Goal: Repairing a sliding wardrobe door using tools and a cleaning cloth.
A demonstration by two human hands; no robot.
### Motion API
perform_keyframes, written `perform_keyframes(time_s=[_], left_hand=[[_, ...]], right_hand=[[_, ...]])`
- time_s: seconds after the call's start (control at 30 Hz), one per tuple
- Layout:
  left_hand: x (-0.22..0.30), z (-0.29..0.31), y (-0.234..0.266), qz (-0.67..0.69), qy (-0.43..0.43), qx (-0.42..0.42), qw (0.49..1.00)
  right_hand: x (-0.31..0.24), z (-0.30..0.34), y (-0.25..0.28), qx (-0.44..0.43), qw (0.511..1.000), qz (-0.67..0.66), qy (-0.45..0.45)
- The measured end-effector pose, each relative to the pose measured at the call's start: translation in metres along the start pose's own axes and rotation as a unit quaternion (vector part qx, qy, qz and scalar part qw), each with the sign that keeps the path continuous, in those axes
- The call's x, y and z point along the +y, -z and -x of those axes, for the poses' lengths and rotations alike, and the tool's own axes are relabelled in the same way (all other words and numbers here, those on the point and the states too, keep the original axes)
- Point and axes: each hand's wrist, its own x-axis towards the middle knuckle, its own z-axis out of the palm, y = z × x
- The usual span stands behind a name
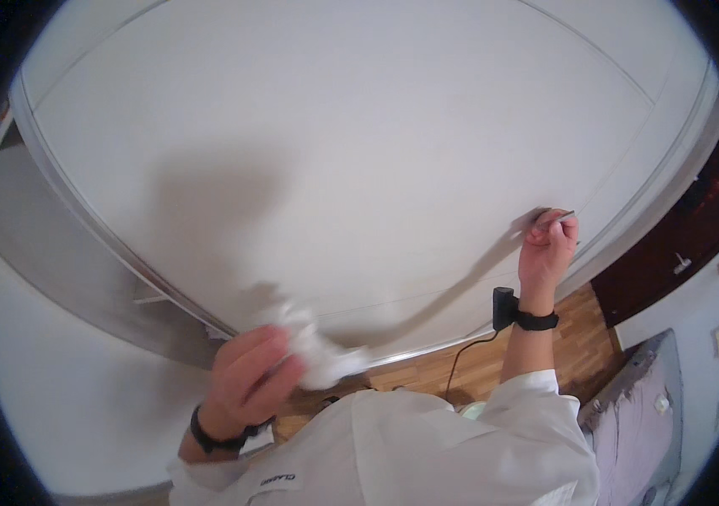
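Observation:
A crumpled white wad of tissue or cloth (313, 346) is in my left hand (254, 375), the fingers closed around its left side. Both are smeared by motion, in front of the lower part of a large white cabinet door panel (410, 169). Up at the panel's right side, my right hand (552, 232) has its fingers curled around a thin grey metal strip (563, 217). Whether this strip is a handle fixed to the panel or a loose piece, I cannot tell. Shadows of my arms fall across the panel.
Bare wood flooring (477, 367) shows below the panel. To the left are open white shelving (157, 291) and a pale wall. At the right stand a dark brown door (671, 244) and a bed (638, 422) with pinkish bedding. A cable (454, 363) hangs from the device on my right wrist.

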Motion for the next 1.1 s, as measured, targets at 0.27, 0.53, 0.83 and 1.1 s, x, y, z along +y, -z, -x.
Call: perform_keyframes(time_s=[0.27,0.53,0.83,1.1], left_hand=[[0.032,-0.17,-0.064,-0.325,-0.218,0.051,0.919],[0.023,-0.186,-0.098,-0.413,-0.104,0.08,0.901],[0.015,-0.188,-0.093,-0.387,-0.053,0.104,0.915],[0.011,-0.205,-0.088,-0.374,-0.091,0.163,0.908]], right_hand=[[0.026,0.011,0.014,-0.129,0.991,-0.032,-0.029],[0.02,0.013,0.022,-0.173,0.984,-0.04,-0.026],[0.027,0.012,0.018,-0.238,0.97,-0.052,-0.022],[0.03,0.015,0.017,-0.239,0.971,-0.007,-0.025]])
